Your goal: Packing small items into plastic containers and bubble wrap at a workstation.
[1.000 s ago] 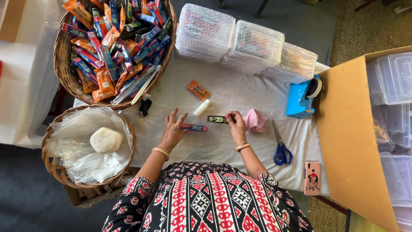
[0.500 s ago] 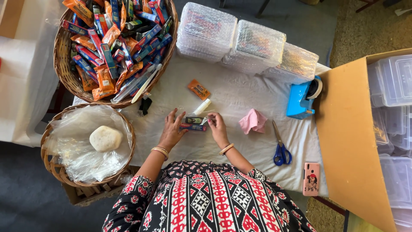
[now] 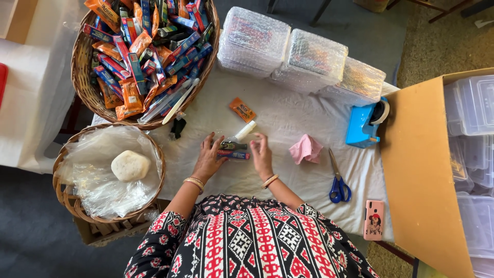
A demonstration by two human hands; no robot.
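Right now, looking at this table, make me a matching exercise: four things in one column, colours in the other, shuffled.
Things:
1. scissors
2. tape dispenser
3. crumpled cloth
4. small sachet

Colours:
A. orange
B. pink
C. blue handles
D. light blue body

Pairs: 1-C, 2-D, 3-B, 4-A

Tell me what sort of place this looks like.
Probably a makeshift packing table for small kits. A wicker basket brims with small wrapped packets, bubble-wrapped bundles line the far edge, and a blue tape dispenser and scissors lie ready beside clear plastic bins.
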